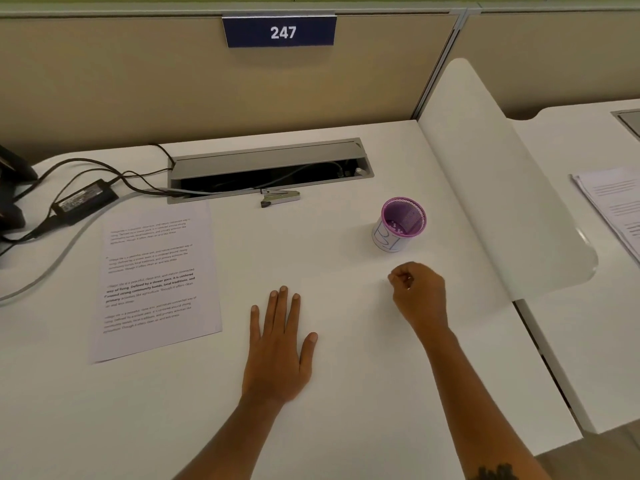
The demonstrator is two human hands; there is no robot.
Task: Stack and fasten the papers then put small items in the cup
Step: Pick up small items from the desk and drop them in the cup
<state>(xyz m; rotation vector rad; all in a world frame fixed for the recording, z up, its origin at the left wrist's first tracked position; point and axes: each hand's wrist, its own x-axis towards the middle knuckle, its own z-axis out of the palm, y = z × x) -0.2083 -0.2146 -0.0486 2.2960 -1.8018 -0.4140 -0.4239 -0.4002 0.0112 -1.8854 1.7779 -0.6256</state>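
A stack of printed papers (156, 278) lies on the white desk at the left. The purple mesh cup (401, 223), wrapped in a paper label, stands at the right with small white items inside. A small silver stapler (280, 197) sits by the cable tray. My left hand (278, 344) rests flat on the desk, fingers straight. My right hand (417, 292) hovers just in front of the cup with fingers curled, pinching something tiny that I cannot make out.
An open cable tray (270, 174) runs along the back. A black power adapter (85, 200) and cables lie at the far left. A white divider panel (498, 188) rises right of the cup; more papers (613, 206) lie on the neighbouring desk.
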